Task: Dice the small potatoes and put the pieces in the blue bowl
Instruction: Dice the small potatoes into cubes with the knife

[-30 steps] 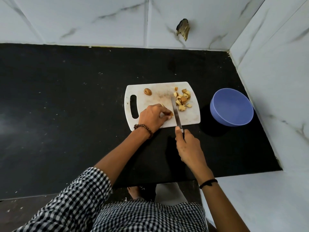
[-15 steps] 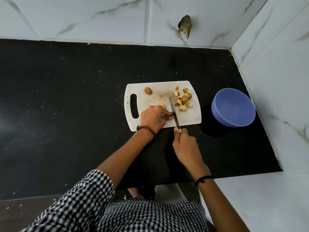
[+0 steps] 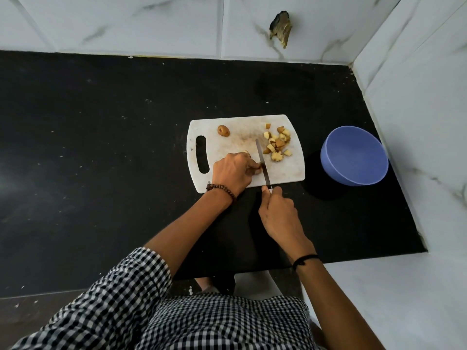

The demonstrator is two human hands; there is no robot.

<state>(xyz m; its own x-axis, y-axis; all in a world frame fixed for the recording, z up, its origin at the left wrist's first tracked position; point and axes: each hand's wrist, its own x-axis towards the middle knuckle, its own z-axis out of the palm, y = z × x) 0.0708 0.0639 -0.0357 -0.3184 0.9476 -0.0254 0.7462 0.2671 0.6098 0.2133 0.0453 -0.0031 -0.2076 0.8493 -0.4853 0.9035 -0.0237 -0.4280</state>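
A white cutting board [image 3: 283,173] lies on the black counter. My left hand [image 3: 233,171] presses a partly cut potato [image 3: 254,170] against the board, mostly hiding it under the fingers. My right hand [image 3: 278,214] grips the handle of a knife [image 3: 262,162], whose blade runs along the board just right of my left fingertips. A pile of diced potato pieces [image 3: 277,145] sits at the board's far right. One whole small potato [image 3: 223,130] rests near the board's far left. The blue bowl [image 3: 353,155] stands to the right of the board, with nothing visible inside.
The black counter [image 3: 101,160] stretches wide to the left. White marble tile walls [image 3: 417,109] close in the back and right, right behind the bowl. A broken hole in the back wall [image 3: 280,27] is above the board.
The knife blade has slid forward along the board beside my left fingertips, and my right hand has moved toward the board's near edge. My left hand stays on the potato.
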